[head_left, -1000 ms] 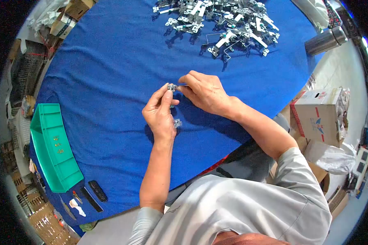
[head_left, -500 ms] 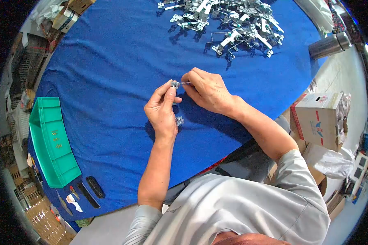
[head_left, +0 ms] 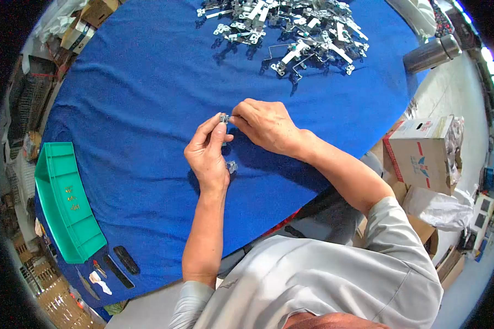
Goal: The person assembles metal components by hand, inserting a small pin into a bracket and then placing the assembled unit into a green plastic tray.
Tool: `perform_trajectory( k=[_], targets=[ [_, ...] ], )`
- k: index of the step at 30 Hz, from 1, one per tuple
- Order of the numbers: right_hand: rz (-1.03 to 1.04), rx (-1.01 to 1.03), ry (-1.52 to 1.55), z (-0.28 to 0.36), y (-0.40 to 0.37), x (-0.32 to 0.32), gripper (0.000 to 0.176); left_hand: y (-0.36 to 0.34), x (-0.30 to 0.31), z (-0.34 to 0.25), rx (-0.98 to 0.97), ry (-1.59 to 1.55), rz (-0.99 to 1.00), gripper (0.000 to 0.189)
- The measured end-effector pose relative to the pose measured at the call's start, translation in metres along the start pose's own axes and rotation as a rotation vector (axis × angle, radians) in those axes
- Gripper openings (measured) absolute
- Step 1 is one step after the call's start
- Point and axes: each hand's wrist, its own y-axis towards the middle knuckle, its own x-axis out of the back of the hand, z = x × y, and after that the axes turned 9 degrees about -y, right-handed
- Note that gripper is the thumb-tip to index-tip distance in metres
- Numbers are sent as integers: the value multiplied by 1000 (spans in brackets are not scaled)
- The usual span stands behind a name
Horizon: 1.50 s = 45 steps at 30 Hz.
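Observation:
My left hand [head_left: 208,156] pinches a small silvery metal part [head_left: 224,118] between thumb and fingers, above the blue cloth. My right hand [head_left: 269,126] is closed beside it, its fingertips at the part's right side; whatever those fingers hold is too small to make out now. Another small metal piece [head_left: 232,166] shows at the right edge of my left palm, near the wrist. A large pile of metal brackets and bent wires [head_left: 313,38] lies at the far side of the cloth.
A green tray [head_left: 71,203] with a few small brass-coloured pieces stands at the left. Near it lie a black brush-like object [head_left: 126,259] and a dark flat strip [head_left: 118,271]. A metal flask [head_left: 432,54] is at the far right, cardboard boxes [head_left: 420,153] below it.
The whole view has shifted slightly. My right fingertips have come closer to the small part, and the thin shaft seen between them and the part earlier is now mostly hidden.

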Motion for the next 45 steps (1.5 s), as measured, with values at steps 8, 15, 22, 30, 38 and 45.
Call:
perform_trajectory(
  k=[8,15,22,30,38,45],
  targets=[
    [81,-76,-96,2,0,4,28,-1,-1,2,-39,66,5,22],
    [140,-154,-51,1,1,6,28,-1,1,2,-22,101,-22,22],
    [159,-184,58,1,3,10,28,1,2,3,-26,35,-29,22],
    [96,-151,108,2,2,8,26,-1,3,3,-29,69,-42,22],
    [79,-105,111,1,1,10,19,0,2,5,-64,104,-32,23],
    [107,-126,79,2,2,10,21,0,0,5,-71,86,-42,23]
  ],
)
